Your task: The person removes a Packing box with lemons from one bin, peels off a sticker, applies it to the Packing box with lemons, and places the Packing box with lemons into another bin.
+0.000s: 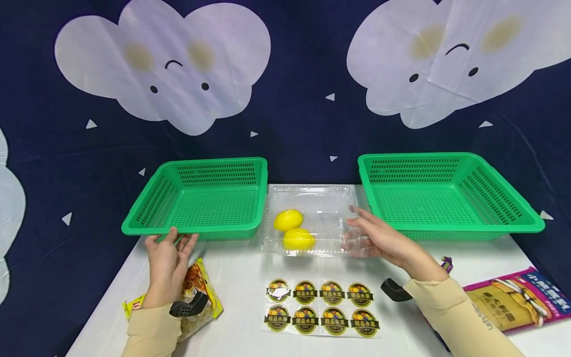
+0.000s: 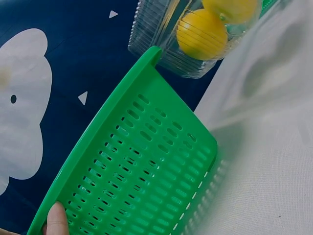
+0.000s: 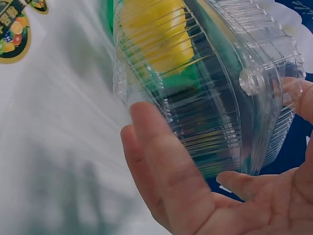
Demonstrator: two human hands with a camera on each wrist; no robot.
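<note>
A clear plastic clamshell box (image 1: 327,208) stands between two green baskets, its lid down over two lemons (image 1: 288,219) at its left side. My right hand (image 1: 385,240) holds the box's right end, with fingers on the upper edge and others showing through the plastic below. In the right wrist view, the fingers (image 3: 168,161) spread along the ribbed side wall. My left hand (image 1: 167,258) grips the front rim of the left green basket (image 1: 214,230). One fingertip (image 2: 57,220) lies against that basket's outer wall in the left wrist view; most of the hand is out of that frame.
At the right stands another green basket (image 1: 446,229). A sheet of round fruit stickers (image 1: 323,306) lies in front of the box. One yellow food packet (image 1: 196,287) sits under the left forearm, and a purple-edged noodle packet (image 1: 513,302) lies beyond the right sleeve.
</note>
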